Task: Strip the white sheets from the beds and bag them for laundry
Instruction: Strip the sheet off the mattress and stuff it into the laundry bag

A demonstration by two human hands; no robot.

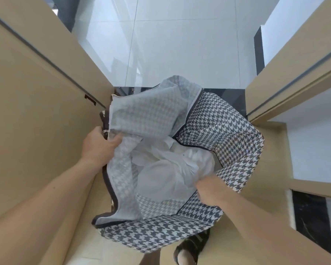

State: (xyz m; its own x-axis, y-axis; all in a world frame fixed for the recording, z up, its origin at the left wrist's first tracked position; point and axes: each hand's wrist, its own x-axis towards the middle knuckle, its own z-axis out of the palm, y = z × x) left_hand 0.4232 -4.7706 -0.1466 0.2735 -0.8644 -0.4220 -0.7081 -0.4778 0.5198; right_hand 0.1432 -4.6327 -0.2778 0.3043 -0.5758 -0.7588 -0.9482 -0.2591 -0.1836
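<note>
1. A tan wooden panel [36, 111] fills the left side. It has a long grey groove and a small dark slot [90, 99] near its far end.
2. The left hand [99, 144] grips the left rim of the bag. The thumb lies over the pale lining and the fingers curl round behind the edge.
3. The bag [218, 127] is big and soft, with a black and white check pattern and dark trim. Its mouth is wide open and faces up. The pale inside of its left wall shows.
4. The white sheets [166, 169] are bunched up down inside the bag, in the middle of the open mouth.
5. Shiny white floor tiles [180, 44] lie beyond the bag.
6. A foot in a dark sandal [189, 249] peeks out from under the near side of the bag.
7. The right hand [208, 188] is at the near right edge of the bag's mouth. It is closed on a fold of the white sheets, and its fingertips are hidden in the cloth.
8. Another tan panel [294, 73] stands on the right, with white shelves beside it.
</note>
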